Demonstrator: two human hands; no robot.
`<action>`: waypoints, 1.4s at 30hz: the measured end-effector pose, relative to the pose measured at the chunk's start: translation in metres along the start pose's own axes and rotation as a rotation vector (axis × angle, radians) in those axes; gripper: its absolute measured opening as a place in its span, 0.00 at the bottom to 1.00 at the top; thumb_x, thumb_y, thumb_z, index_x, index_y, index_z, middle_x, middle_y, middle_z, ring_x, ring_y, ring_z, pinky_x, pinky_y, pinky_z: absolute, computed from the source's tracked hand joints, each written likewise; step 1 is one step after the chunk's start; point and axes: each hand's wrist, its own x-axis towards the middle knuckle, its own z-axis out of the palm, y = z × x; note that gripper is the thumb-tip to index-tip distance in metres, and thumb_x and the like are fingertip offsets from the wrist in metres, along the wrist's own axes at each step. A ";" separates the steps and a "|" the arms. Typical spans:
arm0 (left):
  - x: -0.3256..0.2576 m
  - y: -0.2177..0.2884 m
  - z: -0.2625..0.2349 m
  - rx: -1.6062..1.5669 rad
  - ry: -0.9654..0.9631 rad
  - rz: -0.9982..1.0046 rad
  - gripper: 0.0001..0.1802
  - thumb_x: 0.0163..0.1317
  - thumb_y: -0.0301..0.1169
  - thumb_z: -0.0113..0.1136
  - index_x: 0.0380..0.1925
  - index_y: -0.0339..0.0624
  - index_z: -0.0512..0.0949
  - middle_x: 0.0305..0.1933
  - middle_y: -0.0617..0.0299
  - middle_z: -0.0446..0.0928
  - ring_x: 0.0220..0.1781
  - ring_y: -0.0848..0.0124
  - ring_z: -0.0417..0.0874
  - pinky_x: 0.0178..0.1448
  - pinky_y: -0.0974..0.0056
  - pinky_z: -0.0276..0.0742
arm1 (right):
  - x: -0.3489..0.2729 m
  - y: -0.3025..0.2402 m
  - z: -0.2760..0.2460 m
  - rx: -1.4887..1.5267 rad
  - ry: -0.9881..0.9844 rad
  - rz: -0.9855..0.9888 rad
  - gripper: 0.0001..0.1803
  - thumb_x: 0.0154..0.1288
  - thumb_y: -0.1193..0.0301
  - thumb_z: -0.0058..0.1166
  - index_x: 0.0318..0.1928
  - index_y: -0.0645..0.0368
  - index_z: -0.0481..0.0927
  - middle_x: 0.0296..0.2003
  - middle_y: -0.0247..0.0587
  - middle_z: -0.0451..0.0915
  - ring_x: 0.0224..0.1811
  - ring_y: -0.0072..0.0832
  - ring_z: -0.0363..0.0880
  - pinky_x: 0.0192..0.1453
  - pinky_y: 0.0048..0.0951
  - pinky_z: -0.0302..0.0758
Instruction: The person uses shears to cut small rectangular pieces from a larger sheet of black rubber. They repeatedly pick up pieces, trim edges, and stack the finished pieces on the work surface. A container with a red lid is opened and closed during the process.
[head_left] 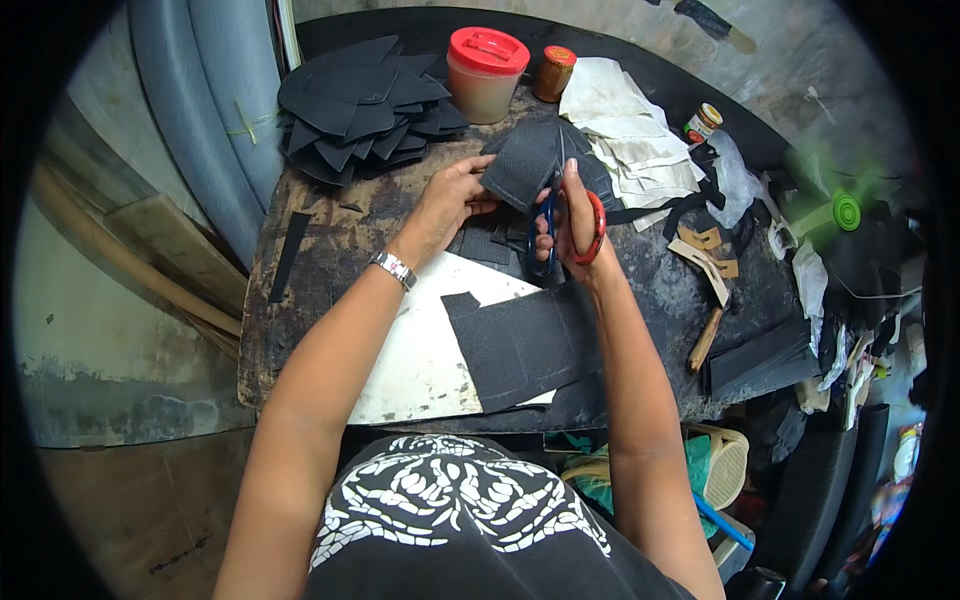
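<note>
Cutting is being done above the middle of the worn tabletop [300,300]: a dark textured sheet [525,160] is being pinched at its left edge by the left hand [445,200], fingers closed on it. Scissors [560,225] with one red and one blue handle loop are being gripped by the right hand [575,225], fingers threaded through the loops, blades meeting the sheet's lower edge. A stack of dark cut pieces [365,105] is lying at the far left corner, beside a red-lidded jar [485,75]. A white board [425,350] is being overlapped by another dark sheet [525,345] nearer the body.
</note>
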 end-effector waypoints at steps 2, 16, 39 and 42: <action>-0.004 0.003 0.002 -0.186 0.083 -0.012 0.31 0.68 0.33 0.57 0.70 0.37 0.64 0.53 0.59 0.79 0.51 0.70 0.81 0.57 0.61 0.76 | 0.003 0.007 0.004 -0.002 0.035 -0.039 0.40 0.61 0.26 0.44 0.40 0.54 0.70 0.23 0.35 0.68 0.19 0.24 0.67 0.25 0.28 0.67; 0.000 0.001 0.016 0.645 0.244 0.202 0.17 0.66 0.28 0.61 0.54 0.34 0.80 0.43 0.58 0.82 0.38 0.70 0.81 0.50 0.67 0.79 | 0.008 -0.004 0.006 0.199 0.074 -0.096 0.41 0.61 0.27 0.47 0.38 0.59 0.71 0.20 0.30 0.65 0.15 0.13 0.59 0.18 0.16 0.60; -0.145 0.010 0.065 0.471 0.069 0.073 0.07 0.61 0.18 0.54 0.38 0.34 0.79 0.41 0.62 0.78 0.45 0.74 0.79 0.53 0.69 0.74 | -0.222 0.015 -0.049 -0.965 -0.231 0.016 0.31 0.70 0.46 0.53 0.53 0.64 0.72 0.31 0.61 0.81 0.38 0.54 0.83 0.44 0.46 0.75; -0.142 0.032 0.053 0.388 -0.074 0.022 0.13 0.61 0.20 0.56 0.43 0.36 0.85 0.48 0.62 0.80 0.49 0.73 0.80 0.58 0.69 0.73 | -0.213 -0.004 -0.054 -1.074 -0.210 0.013 0.37 0.65 0.41 0.56 0.56 0.63 0.71 0.35 0.61 0.80 0.43 0.57 0.82 0.48 0.47 0.74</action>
